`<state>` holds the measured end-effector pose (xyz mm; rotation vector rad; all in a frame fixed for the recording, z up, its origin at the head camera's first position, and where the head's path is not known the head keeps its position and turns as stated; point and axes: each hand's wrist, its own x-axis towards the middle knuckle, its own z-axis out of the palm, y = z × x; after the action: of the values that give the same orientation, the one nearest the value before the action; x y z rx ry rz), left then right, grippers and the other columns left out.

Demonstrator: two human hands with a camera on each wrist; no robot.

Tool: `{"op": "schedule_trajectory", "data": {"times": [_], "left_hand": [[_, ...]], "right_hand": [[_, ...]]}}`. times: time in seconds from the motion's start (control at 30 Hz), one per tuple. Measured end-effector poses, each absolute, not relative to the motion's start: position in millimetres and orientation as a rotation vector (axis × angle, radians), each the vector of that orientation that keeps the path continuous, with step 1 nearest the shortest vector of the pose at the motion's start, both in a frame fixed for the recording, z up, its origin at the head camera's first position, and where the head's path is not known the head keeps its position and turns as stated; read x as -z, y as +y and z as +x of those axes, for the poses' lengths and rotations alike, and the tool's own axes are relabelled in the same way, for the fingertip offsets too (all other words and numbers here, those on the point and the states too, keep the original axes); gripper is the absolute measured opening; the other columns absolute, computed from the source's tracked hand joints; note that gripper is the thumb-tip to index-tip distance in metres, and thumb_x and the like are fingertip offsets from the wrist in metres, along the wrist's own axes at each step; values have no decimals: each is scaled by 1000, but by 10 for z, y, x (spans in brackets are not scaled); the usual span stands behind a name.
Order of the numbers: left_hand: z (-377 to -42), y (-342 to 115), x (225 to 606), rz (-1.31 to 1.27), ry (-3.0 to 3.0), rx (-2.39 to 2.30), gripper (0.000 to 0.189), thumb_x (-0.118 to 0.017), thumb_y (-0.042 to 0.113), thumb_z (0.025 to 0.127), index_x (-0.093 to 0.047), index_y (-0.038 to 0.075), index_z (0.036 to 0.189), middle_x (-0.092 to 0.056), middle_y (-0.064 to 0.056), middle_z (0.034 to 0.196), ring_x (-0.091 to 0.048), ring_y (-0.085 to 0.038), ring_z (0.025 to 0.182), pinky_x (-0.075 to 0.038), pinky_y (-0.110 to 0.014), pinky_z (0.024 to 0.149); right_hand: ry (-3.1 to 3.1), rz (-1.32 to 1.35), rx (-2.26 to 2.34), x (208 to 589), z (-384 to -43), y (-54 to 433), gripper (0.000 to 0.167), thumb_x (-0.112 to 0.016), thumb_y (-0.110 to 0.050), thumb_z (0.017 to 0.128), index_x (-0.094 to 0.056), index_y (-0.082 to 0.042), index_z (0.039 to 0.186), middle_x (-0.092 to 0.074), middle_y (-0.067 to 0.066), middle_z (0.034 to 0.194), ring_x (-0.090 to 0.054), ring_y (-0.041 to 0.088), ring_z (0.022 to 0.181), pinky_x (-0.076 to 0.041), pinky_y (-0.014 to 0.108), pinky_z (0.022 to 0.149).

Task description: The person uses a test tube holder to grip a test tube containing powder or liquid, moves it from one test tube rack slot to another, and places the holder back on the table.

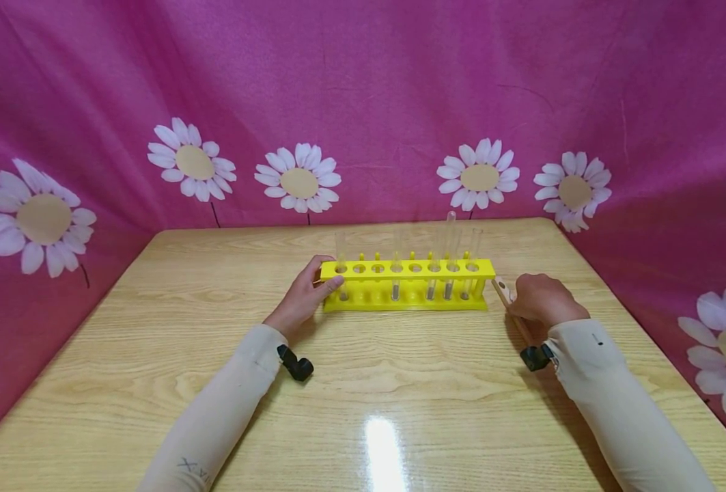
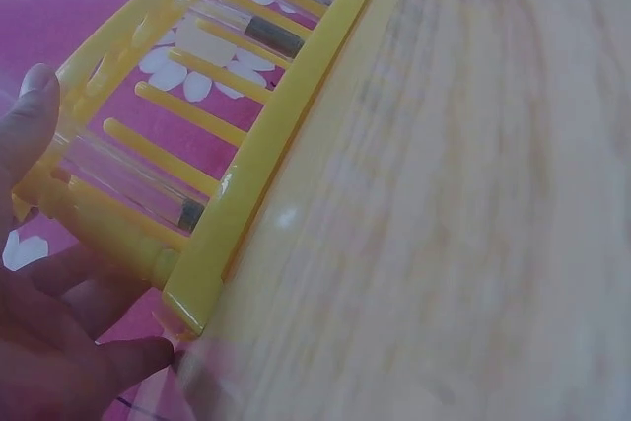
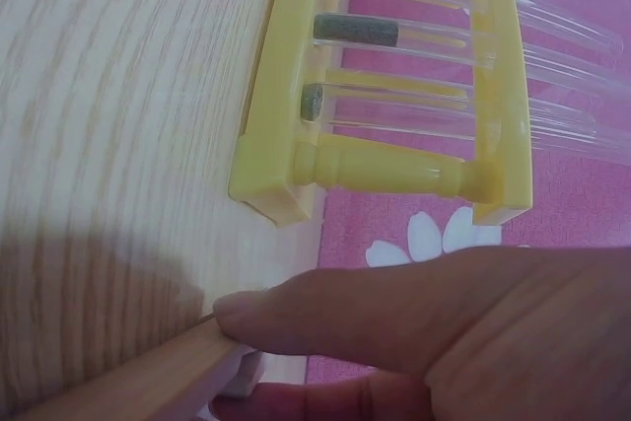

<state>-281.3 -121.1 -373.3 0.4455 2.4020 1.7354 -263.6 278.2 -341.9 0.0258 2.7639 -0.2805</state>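
Note:
A yellow test tube rack (image 1: 378, 276) stands upright on the table, and my left hand (image 1: 304, 297) grips its left end, thumb at the top bar and fingers behind. Several clear test tubes (image 1: 396, 246) sit in its holes, each with dark grey material at the bottom, filled to different heights in the right wrist view. Toward the right end, the rounded tip of an upturned tube (image 1: 451, 217) rises above the others. My right hand (image 1: 543, 301) pinches a wooden test tube holder (image 3: 138, 372) between thumb and fingers, just beyond the rack's right end, low over the table.
Wood-grain table (image 1: 215, 383) spreads around and in front of the rack. A magenta cloth (image 1: 375, 82) with white daisies encloses the back and both sides. Slim yellow pegs (image 2: 177, 110) stand along the rack's base, behind the tubes.

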Motion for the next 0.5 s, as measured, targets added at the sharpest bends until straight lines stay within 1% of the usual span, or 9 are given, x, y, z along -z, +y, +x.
{"op": "schedule_trajectory", "data": {"times": [0.1,0.27,0.5], "left_hand": [[-2877,-1227,3810,439,2401,-1740,43,-57,27,98,-41,13,135,-44,-11,140,-43,-28,127,-34,-41,109],[-3036,-1263,4004,414,2403,-1771,47,-59,33,96,-41,19,137,-42,-5,143,-41,-25,130,-33,-41,110],[-3033,-1266,4037,415,2422,-1810,47,-60,42,93,-44,23,134,-43,-2,141,-42,-24,128,-36,-41,108]], "right_hand": [[2760,26,286,3417,-2633,2782,24,-66,-17,85,-62,6,91,-56,12,76,-54,24,64,-46,30,56],[2766,22,289,3418,-2638,2783,25,-66,-17,84,-61,7,91,-54,12,75,-53,24,65,-45,30,56],[2761,1,338,3416,-2626,2822,25,-66,-16,85,-61,7,93,-51,11,74,-50,25,66,-43,31,57]]}}
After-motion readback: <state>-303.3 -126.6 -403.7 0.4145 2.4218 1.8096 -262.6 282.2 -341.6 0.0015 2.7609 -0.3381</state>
